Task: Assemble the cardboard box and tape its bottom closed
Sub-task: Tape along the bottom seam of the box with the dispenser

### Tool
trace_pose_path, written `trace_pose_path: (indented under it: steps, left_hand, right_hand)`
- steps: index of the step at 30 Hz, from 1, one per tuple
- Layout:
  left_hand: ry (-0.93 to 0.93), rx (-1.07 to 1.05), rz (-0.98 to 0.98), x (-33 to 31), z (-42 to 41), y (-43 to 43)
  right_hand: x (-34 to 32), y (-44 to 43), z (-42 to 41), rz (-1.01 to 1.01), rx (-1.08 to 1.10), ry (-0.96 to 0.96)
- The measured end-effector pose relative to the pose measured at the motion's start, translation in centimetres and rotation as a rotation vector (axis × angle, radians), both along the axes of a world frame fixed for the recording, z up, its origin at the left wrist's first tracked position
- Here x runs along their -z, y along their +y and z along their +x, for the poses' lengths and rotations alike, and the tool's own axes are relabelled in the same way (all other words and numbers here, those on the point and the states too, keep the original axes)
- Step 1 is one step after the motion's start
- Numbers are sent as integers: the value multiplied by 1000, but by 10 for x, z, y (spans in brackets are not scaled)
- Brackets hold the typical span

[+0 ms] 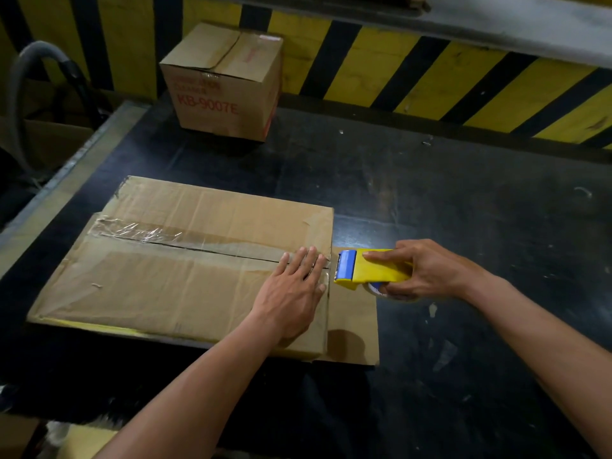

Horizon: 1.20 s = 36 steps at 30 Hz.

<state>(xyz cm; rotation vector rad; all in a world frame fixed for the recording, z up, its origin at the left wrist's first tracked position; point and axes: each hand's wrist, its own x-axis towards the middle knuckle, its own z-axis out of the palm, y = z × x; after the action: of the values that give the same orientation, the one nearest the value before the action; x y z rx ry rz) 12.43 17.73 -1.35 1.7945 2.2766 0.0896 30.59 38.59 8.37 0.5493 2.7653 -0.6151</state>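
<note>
2 boxes are seen on 1 table (463,210): big box (185,270) at centre, seam taped; small box (225,87) at back. Left hand (291,293) is laid flat on big box, grip wide. 1 tape gun (374,270) is held in the grip of right hand (420,273), just beside big box's rt edge.

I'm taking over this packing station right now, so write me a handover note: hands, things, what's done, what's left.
Left hand: presses flat on the brown cardboard box, at the right end of its seam.
Right hand: grips the yellow tape dispenser with blue blade guard, just off the box's right edge.
Done: bottom folded shut, clear tape laid along the seam.
Left: probably cut the tape and press its end down.
</note>
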Motion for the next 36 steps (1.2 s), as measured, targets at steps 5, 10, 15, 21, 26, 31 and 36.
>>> trace_pose_path:
  steps: [5, 10, 15, 21, 26, 31, 36]
  left_hand:
    - [4, -1, 4, 0, -1, 1]
    - [-6, -1, 21, 2, -2, 0]
    - [-13, -1, 23, 2, -2, -1]
    - [-12, -10, 20, 3, -2, 0]
    - [13, 6, 1, -1, -1, 0]
    - [27, 12, -31, -1, 0, 0]
    - [18, 5, -33, -3, 1, 1]
  right_hand:
    - [2, 3, 1, -28, 8, 25]
    - [5, 5, 6, -66, 39, 53]
    - [5, 4, 6, -64, 32, 62]
    - [-3, 8, 13, 0, 26, 58]
    - [-8, 0, -4, 137, -22, -9]
    - [-7, -8, -18, 209, -81, -78]
    - [-12, -17, -43, 228, -102, -133]
